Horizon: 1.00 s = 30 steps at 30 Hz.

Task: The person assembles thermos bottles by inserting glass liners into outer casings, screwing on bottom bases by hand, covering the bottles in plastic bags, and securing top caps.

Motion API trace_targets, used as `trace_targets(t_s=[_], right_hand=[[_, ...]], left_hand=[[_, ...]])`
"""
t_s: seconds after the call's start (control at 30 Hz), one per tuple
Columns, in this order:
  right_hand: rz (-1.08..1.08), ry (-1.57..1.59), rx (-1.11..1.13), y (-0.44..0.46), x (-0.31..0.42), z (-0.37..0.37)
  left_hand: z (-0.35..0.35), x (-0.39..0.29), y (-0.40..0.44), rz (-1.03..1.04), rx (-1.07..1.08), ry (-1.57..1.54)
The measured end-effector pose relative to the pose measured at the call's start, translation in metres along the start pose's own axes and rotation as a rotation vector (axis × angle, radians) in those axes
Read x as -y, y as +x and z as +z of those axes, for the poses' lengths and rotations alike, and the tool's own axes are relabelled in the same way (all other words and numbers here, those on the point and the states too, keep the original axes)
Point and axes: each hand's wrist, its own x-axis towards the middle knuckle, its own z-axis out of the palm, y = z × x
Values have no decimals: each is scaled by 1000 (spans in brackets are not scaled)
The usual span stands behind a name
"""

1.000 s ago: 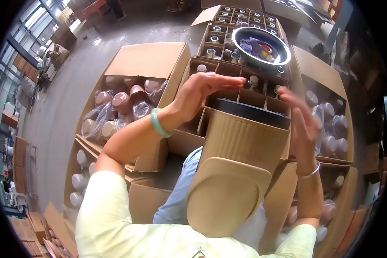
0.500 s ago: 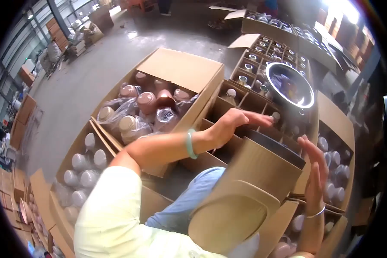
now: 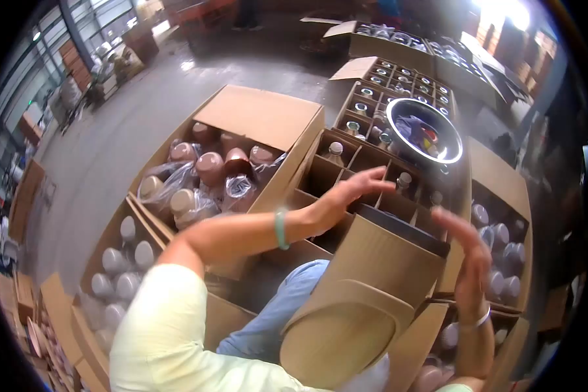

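Observation:
A tan, wood-grain cylinder with a dark band at its far end [image 3: 382, 261] leans between my legs, its rounded near end toward me. My left hand [image 3: 343, 199] hovers past the band on the left, fingers stretched out and holding nothing. On the right, my right hand [image 3: 467, 251] is raised beside the band with fingers apart, slightly blurred; nothing shows in it. Just beyond the cylinder stands a carton with cardboard dividers [image 3: 366, 159], where a few capped bottles, such as a clear one [image 3: 334, 153], sit in the cells.
A steel bowl [image 3: 459, 155] with small coloured items rests on the far cartons of bottles. To the left, an open carton [image 3: 261, 112] holds pinkish ribbed vessels, some in plastic. More cartons with pale-bottomed vessels [image 3: 114, 261] stand at left and right.
The view has shifted slightly. My hands stay spread on either side of the cylinder's dark end, with the right fingers now tilted further left. The cylinder keeps about the same pose.

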Motion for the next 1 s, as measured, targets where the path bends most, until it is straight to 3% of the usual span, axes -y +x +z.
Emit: trace_targets(t_s=[0.03, 0.07, 0.1, 0.17, 0.23, 0.27, 0.3, 0.33, 0.37, 0.4, 0.43, 0.5, 0.57, 0.63, 0.7, 0.73, 0.77, 0.87, 0.9, 1.0], right_hand=[[136, 44, -63, 7, -16, 2], [168, 102, 64, -1, -36, 3], [190, 152, 192, -6, -49, 0], [139, 218, 123, -8, -8, 8], [-32, 359, 80, -1, 6, 9], [28, 198, 36, 3, -9, 4], [127, 126, 58, 7, -26, -3], [-7, -1, 167, 0, -60, -13], [4, -97, 201, -5, -65, -13], [11, -193, 237, -10, -70, -14], [76, -349, 150, -7, -32, -6], [-83, -601, 74, -2, 3, -3], [-112, -561, 34, -6, -13, -13], [-78, -523, 12, -3, -30, -19], [131, -13, 27, -2, -59, -11], [132, 109, 94, -5, -56, -5], [129, 231, 165, -4, -45, 5], [-101, -147, 158, 4, 27, 14], [-173, -262, 134, 5, 39, 18], [-52, -131, 212, 19, 7, 4]], left_hand=[[10, -18, -6, 58, -41, -196], [18, -33, -11, 203, 66, -27], [12, -24, -10, 214, 226, 100], [1, -2, 2, -234, 241, -274], [-16, 24, 12, -178, 201, -157], [-13, 10, 18, -152, 179, -97], [-11, -6, 7, -49, -14, -123], [-2, -29, 2, 46, 12, -116], [-1, -22, -2, 60, 190, -59], [-5, -14, 3, -30, 278, -118], [-7, -6, 2, -133, 355, -180], [-15, 4, 3, -71, 209, 31], [-20, -9, 10, 2, 76, 261], [-9, -35, 0, 29, 60, 33], [8, -44, -10, 8, 288, -31], [19, -45, -11, -27, 239, 24], [16, -39, -7, -99, 278, -120], [1, 1, 4, -331, 331, -530], [8, -6, 7, -431, 270, -535], [4, -10, 8, -323, 165, -289]])
